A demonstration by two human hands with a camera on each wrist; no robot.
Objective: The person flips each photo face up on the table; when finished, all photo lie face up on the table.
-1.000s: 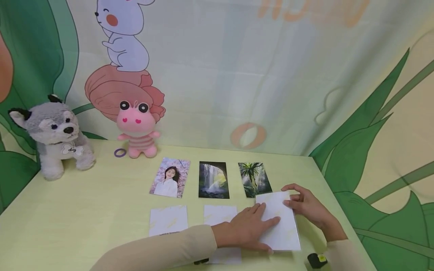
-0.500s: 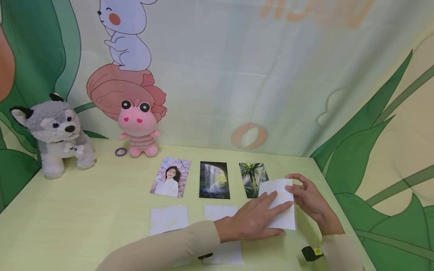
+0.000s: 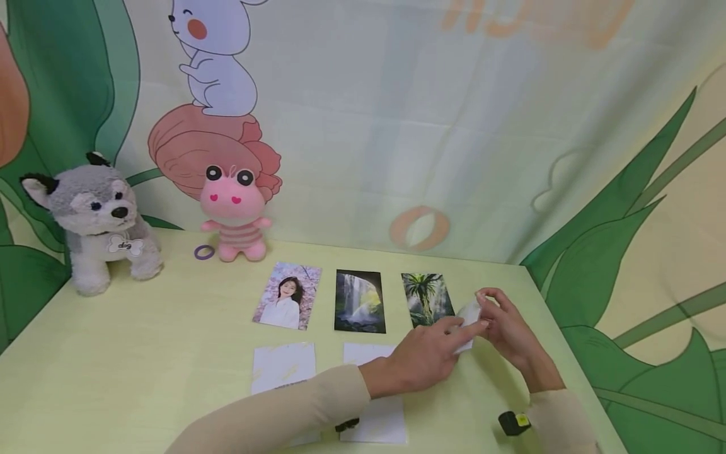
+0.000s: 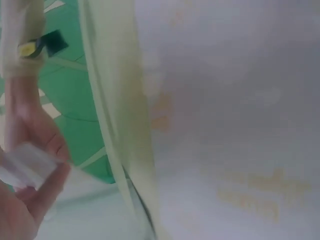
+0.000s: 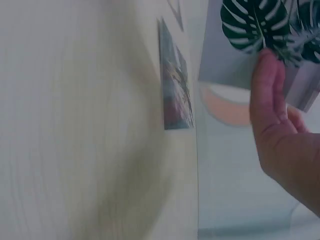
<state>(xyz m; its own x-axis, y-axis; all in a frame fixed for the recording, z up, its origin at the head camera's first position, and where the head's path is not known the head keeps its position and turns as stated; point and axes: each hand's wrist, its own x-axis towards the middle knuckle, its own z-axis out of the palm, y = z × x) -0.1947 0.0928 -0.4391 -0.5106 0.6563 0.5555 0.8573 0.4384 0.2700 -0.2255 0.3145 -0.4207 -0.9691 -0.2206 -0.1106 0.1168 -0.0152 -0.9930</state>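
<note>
Above the table's right part, both hands hold a tilted picture card (image 3: 467,321). Its back is white with faint yellow marks, and in the right wrist view its other face shows green monstera leaves (image 5: 257,22). My right hand (image 3: 507,328) pinches the upper right edge. My left hand (image 3: 422,359) grips the near left side between thumb and fingers. Just behind stands a row of photos on the table: a plant photo (image 3: 425,299), a waterfall photo (image 3: 360,302) and a portrait photo (image 3: 286,296).
Two white-backed cards, a left one (image 3: 283,366) and a middle one (image 3: 382,422), lie in the front row, partly under my left sleeve. A husky plush (image 3: 108,221), a pink plush (image 3: 235,214) and a purple ring (image 3: 204,252) stand at the back left. Printed curtains (image 3: 340,126) close off the back.
The card has risen off the table and tipped from facing up flat to nearly edge-on in the head view. Both hands have moved slightly away from me with it.
</note>
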